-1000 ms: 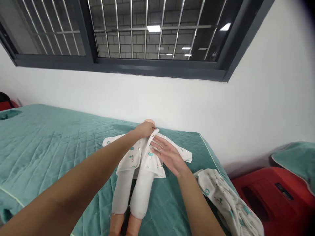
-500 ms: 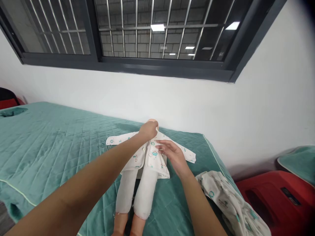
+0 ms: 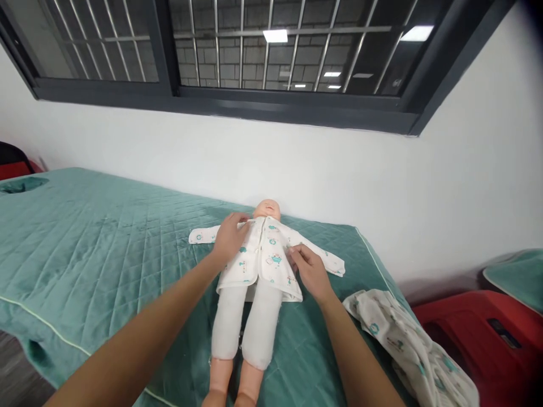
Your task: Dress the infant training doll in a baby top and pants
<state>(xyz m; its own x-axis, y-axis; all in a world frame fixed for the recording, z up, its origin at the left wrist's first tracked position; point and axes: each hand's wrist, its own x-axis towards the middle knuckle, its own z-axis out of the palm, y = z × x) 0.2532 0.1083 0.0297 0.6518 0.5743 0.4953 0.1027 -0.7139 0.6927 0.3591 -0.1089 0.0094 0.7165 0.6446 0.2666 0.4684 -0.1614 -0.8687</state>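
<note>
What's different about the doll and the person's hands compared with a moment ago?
The left hand has let go of the collar and moved left, to the shoulder of the jacket, uncovering the doll's head. The right hand has shifted slightly right, to the jacket's side, its fingers more curled. The doll still lies on the green cover, the crumpled patterned cloth beside it.

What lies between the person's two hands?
In the head view, the front of the white printed jacket on the doll lies between the left hand and the right hand.
</note>
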